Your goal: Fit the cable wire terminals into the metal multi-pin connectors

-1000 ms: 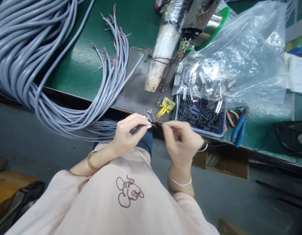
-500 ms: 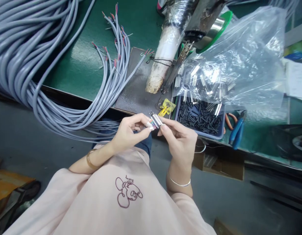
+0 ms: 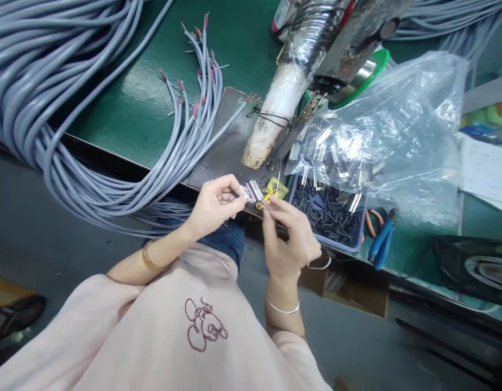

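My left hand (image 3: 218, 203) pinches a multi-pin connector (image 3: 255, 190) at its wired side, with thumb and forefinger. The connector has a metal face and small coloured wires along its near edge; its cable is hidden by my hand. White wrapping shows at my left fingertips. My right hand (image 3: 289, 231) is just right of the connector, thumb and forefinger almost closed around something thin that I cannot make out. Beside those fingertips, yellow handle-like pieces (image 3: 268, 196) stick out from a yellow sponge (image 3: 277, 187) at the table edge.
Bundled grey cables (image 3: 92, 136) with stripped ends spread over the green table (image 3: 124, 103). A wrapped holder (image 3: 271, 119) points down at the dark plate (image 3: 230, 130). To the right are a blue bin (image 3: 322, 239) of black sleeves, a plastic bag (image 3: 397, 119) of connectors and blue-handled pliers (image 3: 382, 239).
My right fingers have come off the connector and moved slightly down and right of it. My left hand keeps the connector, now a little higher and leftward. The view has shifted somewhat.
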Demonstrator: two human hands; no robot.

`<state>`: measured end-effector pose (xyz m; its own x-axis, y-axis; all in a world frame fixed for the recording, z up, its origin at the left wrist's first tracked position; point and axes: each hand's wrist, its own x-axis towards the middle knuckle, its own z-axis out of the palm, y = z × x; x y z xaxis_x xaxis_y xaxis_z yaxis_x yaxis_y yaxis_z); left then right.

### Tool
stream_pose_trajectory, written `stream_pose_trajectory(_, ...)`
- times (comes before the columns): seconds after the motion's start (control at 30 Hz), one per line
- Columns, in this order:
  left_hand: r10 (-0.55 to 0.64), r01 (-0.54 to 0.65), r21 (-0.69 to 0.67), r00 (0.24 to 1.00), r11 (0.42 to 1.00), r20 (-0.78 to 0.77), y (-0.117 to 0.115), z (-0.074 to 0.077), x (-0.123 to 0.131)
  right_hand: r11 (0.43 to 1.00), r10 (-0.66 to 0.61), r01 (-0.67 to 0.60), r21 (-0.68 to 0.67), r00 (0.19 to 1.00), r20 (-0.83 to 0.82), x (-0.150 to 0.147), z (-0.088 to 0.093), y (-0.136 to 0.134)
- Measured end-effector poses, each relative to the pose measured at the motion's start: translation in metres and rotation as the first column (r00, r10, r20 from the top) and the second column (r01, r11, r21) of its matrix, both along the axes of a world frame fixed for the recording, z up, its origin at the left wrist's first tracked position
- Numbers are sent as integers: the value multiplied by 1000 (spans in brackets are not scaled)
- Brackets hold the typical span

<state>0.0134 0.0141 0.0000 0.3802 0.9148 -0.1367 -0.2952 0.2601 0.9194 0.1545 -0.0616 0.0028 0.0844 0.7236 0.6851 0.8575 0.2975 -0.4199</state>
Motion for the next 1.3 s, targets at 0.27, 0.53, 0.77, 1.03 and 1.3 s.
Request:
stream_pose_trajectory(0.27,56,-51,95,997,994,-53,7,4,10,1000,-3,3,9,1000,-1,-4,-2,21)
stream_pose_trajectory(0.53,89,-75,133,990,988,-108,12,14,11,998,-9,10,64,1000,-16,-3,1,28)
stream_pose_trajectory(0.77,6,3,70,993,998,-119,15,16,5,1000,1,-1,24,1000,1,-4,3,23)
stream_pose_trajectory(1.03,-127,145,92,975,985,-184,3,17,1,997,1,-1,-80,1000,-4,6,12,11)
stream_pose_trajectory(1.3,-99,108,54,985,993,-140,-10,14,-4,991,60,-44,-128,990,130,3,14,7)
